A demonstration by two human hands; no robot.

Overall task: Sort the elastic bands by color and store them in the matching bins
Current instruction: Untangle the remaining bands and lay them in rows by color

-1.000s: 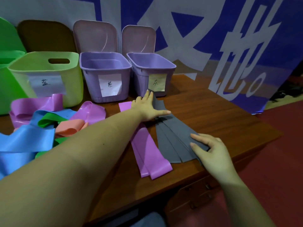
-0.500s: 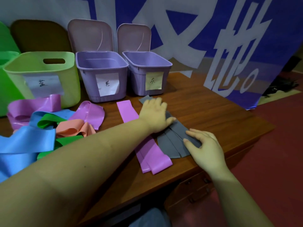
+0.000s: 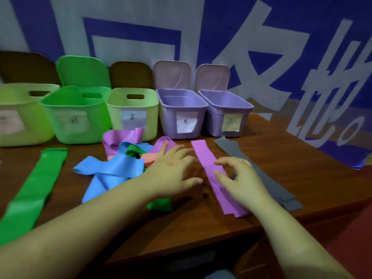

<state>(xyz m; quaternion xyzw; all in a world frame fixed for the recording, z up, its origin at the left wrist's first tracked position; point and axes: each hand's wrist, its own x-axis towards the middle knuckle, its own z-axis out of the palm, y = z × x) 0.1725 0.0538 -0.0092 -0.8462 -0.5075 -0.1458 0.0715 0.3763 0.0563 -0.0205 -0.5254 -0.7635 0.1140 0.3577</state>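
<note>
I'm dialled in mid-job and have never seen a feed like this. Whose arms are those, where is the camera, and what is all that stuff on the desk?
There is no machine: a person wears one camera on the head, looking down at their own bare hands. The left hand and right hand hover open over the flat purple bands, holding nothing. Right of those lie grey bands. Left is a tangled pile of blue, green, purple and orange bands, and a long green band. Five open labelled bins line the back of the wooden table; two are purple.

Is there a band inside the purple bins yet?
No, both purple bins look empty inside; the purple bands lie flat on the table.
</note>
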